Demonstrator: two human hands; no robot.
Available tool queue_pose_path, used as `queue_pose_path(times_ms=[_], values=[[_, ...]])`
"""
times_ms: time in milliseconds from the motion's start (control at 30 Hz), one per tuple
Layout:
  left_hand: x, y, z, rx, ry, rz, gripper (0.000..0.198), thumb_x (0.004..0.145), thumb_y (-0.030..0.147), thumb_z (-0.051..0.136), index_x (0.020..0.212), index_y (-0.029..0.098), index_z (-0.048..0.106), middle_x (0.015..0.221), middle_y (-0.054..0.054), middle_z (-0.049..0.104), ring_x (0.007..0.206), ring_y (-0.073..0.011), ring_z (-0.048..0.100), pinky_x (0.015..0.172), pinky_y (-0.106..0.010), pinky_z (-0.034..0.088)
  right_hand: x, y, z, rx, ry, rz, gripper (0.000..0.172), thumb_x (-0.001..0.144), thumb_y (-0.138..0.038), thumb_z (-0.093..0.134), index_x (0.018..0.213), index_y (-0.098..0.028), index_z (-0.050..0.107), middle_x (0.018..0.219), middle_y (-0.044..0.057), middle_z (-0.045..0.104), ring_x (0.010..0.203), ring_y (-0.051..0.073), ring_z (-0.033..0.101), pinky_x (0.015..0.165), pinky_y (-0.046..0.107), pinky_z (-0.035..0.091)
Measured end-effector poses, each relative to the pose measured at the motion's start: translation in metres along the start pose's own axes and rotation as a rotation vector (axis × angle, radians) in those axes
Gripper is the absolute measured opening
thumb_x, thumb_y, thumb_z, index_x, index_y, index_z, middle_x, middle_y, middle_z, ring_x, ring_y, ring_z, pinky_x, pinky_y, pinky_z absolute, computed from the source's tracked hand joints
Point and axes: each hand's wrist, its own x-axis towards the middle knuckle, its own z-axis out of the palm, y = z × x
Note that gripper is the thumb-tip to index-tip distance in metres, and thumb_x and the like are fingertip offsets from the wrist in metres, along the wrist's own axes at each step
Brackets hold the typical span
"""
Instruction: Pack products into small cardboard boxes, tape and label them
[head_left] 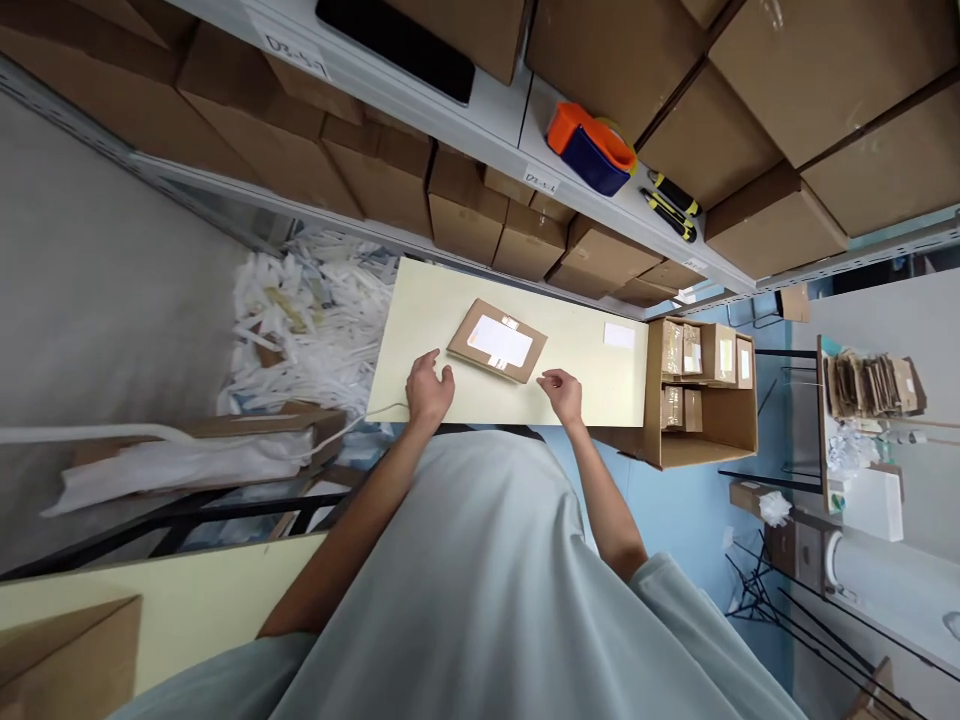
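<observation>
I see a pale table (585,385) carrying a flat brown parcel (498,342). Beside it, the left hand (429,388) is loose and released; the right hand (562,393) curls near the parcel's corner, but remotely I can't tell whether it grasps anything.

You've got two hands (430,390) (564,396), one parcel (499,341), one tape dispenser (591,150), two cutters (676,194) (670,216), one carton (709,453), probably six boxes (720,355) inside.
</observation>
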Motion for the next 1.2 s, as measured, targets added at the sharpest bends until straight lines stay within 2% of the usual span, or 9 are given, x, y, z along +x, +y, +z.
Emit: queue_pose_path(times_ms=[100,233,367,533,667,867,1033,1133,1200], values=[[-0.013,0.011,0.009,-0.051,0.09,0.08,0.051,0.1,0.021,0.064,0.15,0.016,0.073,0.153,-0.022,0.072,0.139,-0.0377,0.074,0.128,-0.056,0.057,0.007,-0.01,-0.021,0.29,-0.064,-0.029,0.026,0.086,-0.045,0.093,0.098,-0.023,0.085,0.089,0.004,0.088,0.095,0.025,0.085,0.102,0.04,0.069],[-0.027,0.035,0.034,-0.105,0.124,0.168,0.049,0.099,0.021,0.065,0.146,0.02,0.075,0.15,-0.018,0.074,0.136,-0.0348,0.074,0.125,-0.054,0.06,0.013,-0.022,-0.049,0.505,-0.211,-0.077,0.042,0.082,-0.052,0.096,0.11,-0.023,0.086,0.106,0.009,0.092,0.103,0.027,0.088,0.106,0.045,0.07],[-0.046,0.055,0.061,-0.105,0.138,0.245,0.047,0.101,0.022,0.063,0.147,0.02,0.074,0.153,-0.017,0.074,0.144,-0.0335,0.072,0.124,-0.051,0.06,0.022,-0.017,-0.072,0.563,-0.294,-0.108,0.043,0.082,-0.049,0.097,0.114,-0.024,0.084,0.115,0.011,0.092,0.112,0.028,0.088,0.113,0.047,0.069],[-0.075,0.076,0.092,-0.11,0.153,0.251,0.049,0.099,0.02,0.063,0.147,0.023,0.075,0.153,-0.015,0.075,0.145,-0.0326,0.072,0.124,-0.052,0.061,0.058,-0.003,-0.093,0.532,-0.342,-0.148,0.044,0.085,-0.055,0.094,0.113,-0.024,0.081,0.108,0.009,0.091,0.092,0.024,0.088,0.094,0.041,0.071],[-0.084,0.105,0.108,-0.12,0.164,0.288,0.045,0.101,0.02,0.06,0.143,0.021,0.077,0.15,-0.015,0.076,0.143,-0.0316,0.073,0.127,-0.05,0.059,0.1,-0.017,-0.103,0.474,-0.326,-0.258,0.04,0.092,-0.056,0.087,0.114,-0.024,0.079,0.098,0.004,0.088,0.087,0.021,0.085,0.087,0.035,0.068],[-0.051,0.19,0.112,-0.145,0.228,0.4,0.043,0.102,0.02,0.061,0.141,0.022,0.079,0.147,-0.013,0.078,0.138,-0.0332,0.075,0.125,-0.051,0.061,0.151,-0.086,-0.126,0.051,-0.151,-0.492,0.036,0.115,-0.044,0.054,0.133,-0.022,0.076,0.08,-0.001,0.075,0.072,0.022,0.079,0.09,0.037,0.067],[-0.02,0.273,0.093,-0.2,0.31,0.575,0.039,0.104,0.021,0.063,0.138,0.022,0.08,0.147,-0.012,0.079,0.14,-0.0329,0.075,0.127,-0.049,0.059,0.177,-0.156,-0.164,-0.289,-0.063,-0.777,0.048,0.108,-0.035,0.069,0.154,-0.022,0.07,0.134,0.015,0.082,0.126,0.036,0.08,0.117,0.049,0.063],[-0.02,0.303,0.079,-0.234,0.364,0.628,0.038,0.104,0.021,0.062,0.138,0.022,0.08,0.148,-0.012,0.079,0.141,-0.032,0.074,0.128,-0.049,0.059,0.196,-0.21,-0.184,-0.383,0.053,-0.924,0.045,0.118,-0.037,0.055,0.158,-0.021,0.066,0.133,0.017,0.081,0.135,0.038,0.076,0.124,0.056,0.059],[-0.027,0.313,0.073,-0.253,0.377,0.639,0.038,0.105,0.021,0.06,0.138,0.022,0.08,0.148,-0.012,0.078,0.141,-0.0316,0.074,0.128,-0.049,0.058,0.213,-0.249,-0.187,-0.473,0.134,-1.025,0.046,0.118,-0.031,0.051,0.16,-0.018,0.062,0.147,0.021,0.074,0.146,0.039,0.07,0.13,0.06,0.055]])
